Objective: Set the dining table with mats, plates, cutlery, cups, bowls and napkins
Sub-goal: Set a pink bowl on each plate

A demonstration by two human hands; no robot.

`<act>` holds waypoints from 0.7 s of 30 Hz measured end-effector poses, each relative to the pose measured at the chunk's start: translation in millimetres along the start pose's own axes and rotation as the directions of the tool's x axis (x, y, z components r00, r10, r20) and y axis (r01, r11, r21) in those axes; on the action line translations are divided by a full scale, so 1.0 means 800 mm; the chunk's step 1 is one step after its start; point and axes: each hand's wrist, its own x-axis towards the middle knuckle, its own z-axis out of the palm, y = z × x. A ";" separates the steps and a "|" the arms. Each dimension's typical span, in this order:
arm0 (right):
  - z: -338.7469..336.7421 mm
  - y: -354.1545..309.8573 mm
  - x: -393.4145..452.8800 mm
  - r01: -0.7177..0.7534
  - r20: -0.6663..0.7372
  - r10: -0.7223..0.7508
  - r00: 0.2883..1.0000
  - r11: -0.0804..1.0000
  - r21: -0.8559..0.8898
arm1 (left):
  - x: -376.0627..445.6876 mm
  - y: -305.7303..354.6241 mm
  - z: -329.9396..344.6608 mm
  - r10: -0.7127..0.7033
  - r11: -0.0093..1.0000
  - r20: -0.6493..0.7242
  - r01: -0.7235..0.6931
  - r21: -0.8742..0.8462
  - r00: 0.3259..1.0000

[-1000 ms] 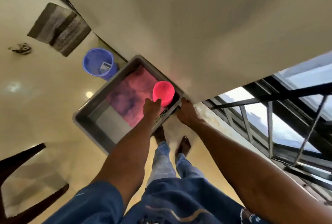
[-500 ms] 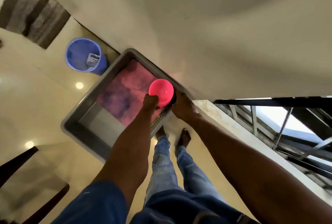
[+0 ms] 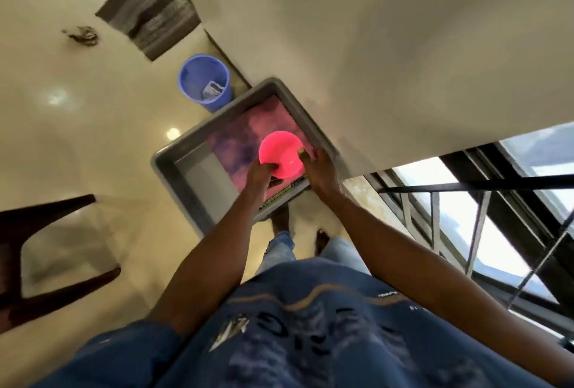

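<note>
I'm fetching: both my left hand [image 3: 260,173] and right hand [image 3: 316,167] clasp the pink bowl [image 3: 281,154] over the grey tub [image 3: 174,170]; next, I'd lift it clear.

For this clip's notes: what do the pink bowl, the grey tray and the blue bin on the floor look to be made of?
The round pink bowl looks like glossy, translucent plastic, since light glows through its wall. The rectangular grey tray seems to be moulded matte plastic, judging by its thick rounded rim and even colour. The round blue bin appears to be thin, smooth plastic with a uniform colour. None can be confirmed by sight alone.
</note>
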 end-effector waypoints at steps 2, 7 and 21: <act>0.005 -0.002 -0.011 0.011 0.069 -0.017 0.998 0.997 0.075 | -0.027 -0.003 -0.013 -0.006 0.996 -0.019 0.004 -0.090 1.000; 0.013 0.002 -0.029 0.115 0.299 -0.129 0.945 0.991 0.063 | -0.110 -0.018 -0.028 0.056 0.970 -0.070 -0.071 -0.233 0.996; 0.036 0.031 -0.167 0.456 0.542 -0.304 0.784 0.874 -0.169 | -0.280 -0.143 -0.051 0.258 0.598 -0.279 -0.379 -0.706 0.925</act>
